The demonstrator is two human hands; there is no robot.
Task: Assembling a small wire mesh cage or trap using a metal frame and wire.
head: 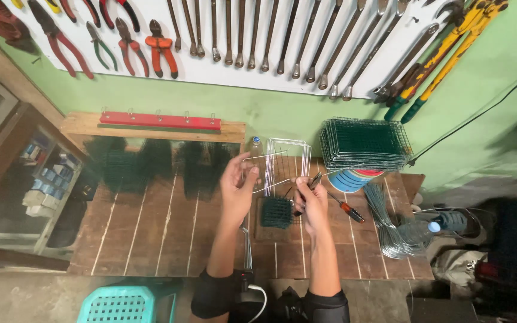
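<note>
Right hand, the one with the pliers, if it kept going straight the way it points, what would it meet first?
Probably the bent wire frame that the left hand holds: the right hand and its pliers point up-left at it. Past it stand more wire frames; depth is unclear.

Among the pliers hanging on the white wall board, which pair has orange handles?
The orange-handled pliers hang rightmost in the pliers row, just left of the long metal wrenches; the neighbouring pliers have red or green handles.

**Both arms forward, hands raised side by side**

Your forearms reach straight ahead, nearly parallel, elbows bent below. Your left hand [237, 179] is lifted with fingers curled in a pinching grip. Your right hand [310, 197] sits slightly lower, fingers closed, wrist bent inward.
</note>
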